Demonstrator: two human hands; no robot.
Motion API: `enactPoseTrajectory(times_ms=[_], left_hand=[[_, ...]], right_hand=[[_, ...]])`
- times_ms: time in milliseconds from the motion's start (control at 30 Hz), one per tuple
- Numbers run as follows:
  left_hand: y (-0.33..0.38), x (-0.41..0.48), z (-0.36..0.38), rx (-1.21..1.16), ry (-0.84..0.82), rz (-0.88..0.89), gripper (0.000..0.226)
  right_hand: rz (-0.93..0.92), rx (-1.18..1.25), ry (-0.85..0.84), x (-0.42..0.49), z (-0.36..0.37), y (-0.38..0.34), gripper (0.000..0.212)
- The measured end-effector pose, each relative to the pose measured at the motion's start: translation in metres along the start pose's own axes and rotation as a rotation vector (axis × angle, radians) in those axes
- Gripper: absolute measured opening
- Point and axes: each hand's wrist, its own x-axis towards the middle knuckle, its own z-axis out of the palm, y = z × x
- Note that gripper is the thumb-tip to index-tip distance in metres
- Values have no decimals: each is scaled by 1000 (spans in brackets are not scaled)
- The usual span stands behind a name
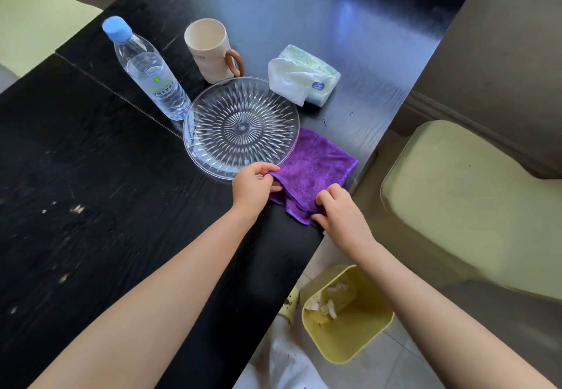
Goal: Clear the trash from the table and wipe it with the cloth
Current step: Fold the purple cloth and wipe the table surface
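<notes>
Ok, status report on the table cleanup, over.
Left hand and right hand both pinching the purple cloth at the table edge. Trash in the yellow bin. Glass plate overlaps the cloth's far corner.

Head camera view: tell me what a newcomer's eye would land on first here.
The bright purple microfibre cloth at the black table's near right edge stands out most, pinched by the left hand and the right hand. Just behind it lies a round clear cut-glass plate, its rim overlapping the cloth. On the floor below sits a yellow plastic bin with crumpled tissue inside.
</notes>
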Motion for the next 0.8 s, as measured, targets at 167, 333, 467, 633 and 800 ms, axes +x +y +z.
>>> enactPoseTrajectory(times_ms=[167, 333, 467, 633, 800], left_hand=[[13, -3, 2, 54, -78, 119, 37], [20, -5, -1, 408, -198, 324, 42], [39, -7, -10, 692, -175, 542, 29], [90, -21, -32, 739, -86, 697, 19], [138, -51, -78, 770, 34, 896, 16]], right_hand=[[-26, 198, -105, 14, -15, 16, 18], [-36, 160, 43, 12, -29, 22, 8], [-130, 56, 322, 9, -61, 11, 9], [-209, -12, 543, 16, -123, -16, 11], [-305, -34, 594, 17, -175, -58, 16]])
